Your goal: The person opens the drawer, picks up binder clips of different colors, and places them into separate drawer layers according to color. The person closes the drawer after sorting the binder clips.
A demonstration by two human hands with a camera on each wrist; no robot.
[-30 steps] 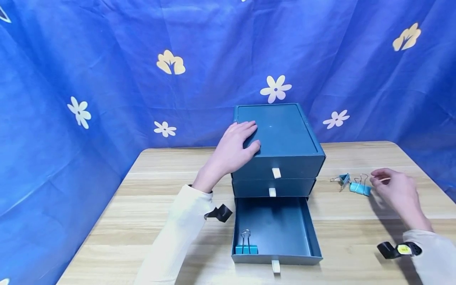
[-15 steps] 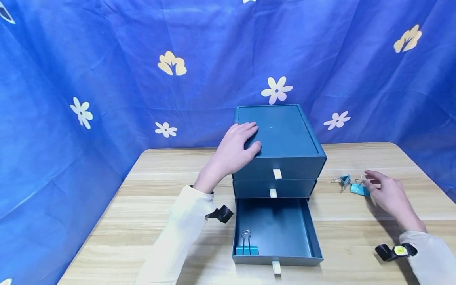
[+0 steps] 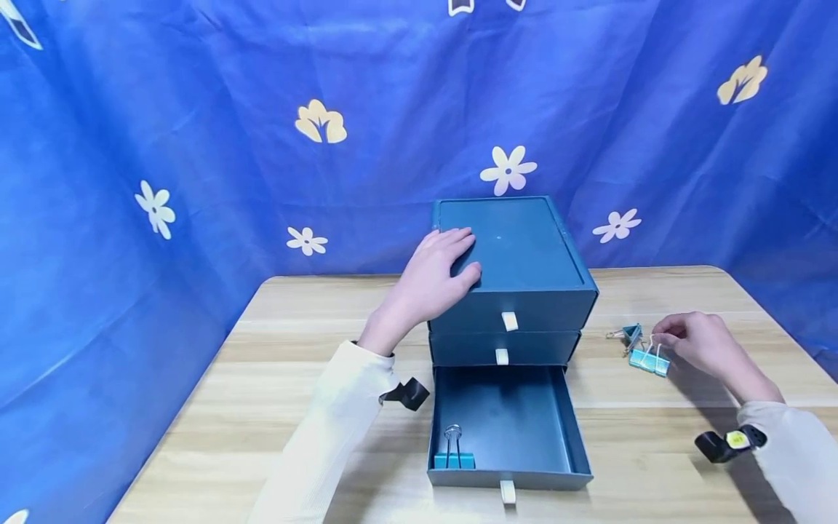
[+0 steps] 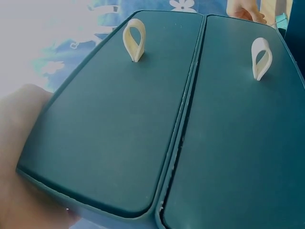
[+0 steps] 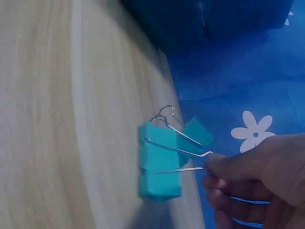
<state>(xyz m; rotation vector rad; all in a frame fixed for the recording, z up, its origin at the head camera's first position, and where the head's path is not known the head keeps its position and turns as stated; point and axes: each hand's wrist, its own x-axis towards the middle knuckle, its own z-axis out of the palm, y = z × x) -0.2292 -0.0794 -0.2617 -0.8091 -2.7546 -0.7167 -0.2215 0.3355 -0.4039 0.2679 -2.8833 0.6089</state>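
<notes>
My left hand (image 3: pixel 432 276) rests on the left top edge of a dark teal drawer box (image 3: pixel 517 247), fingers extended over its lid. In the right wrist view, the thumb and fingers of my right hand (image 5: pixel 259 176) pinch the wire handle of a turquoise binder clip (image 5: pixel 159 164). A second binder clip (image 3: pixel 632 333) lies right beside it on the table, partly hidden behind it in the right wrist view. The bottom drawer (image 3: pixel 517 415) is pulled out, and another turquoise binder clip (image 3: pixel 454 461) stands in its front left corner, handles up.
White pull tabs mark the drawers, such as the top tab (image 3: pixel 509 321) and the bottom tab (image 3: pixel 508 492). A wooden table (image 3: pixel 281 378) carries everything. Blue flower-patterned cloth (image 3: pixel 366 167) hangs behind and at the sides.
My right hand has moved left onto the nearer loose binder clip, taken its handle and shifted the clip slightly left and towards me. The left hand has stayed on the box.
</notes>
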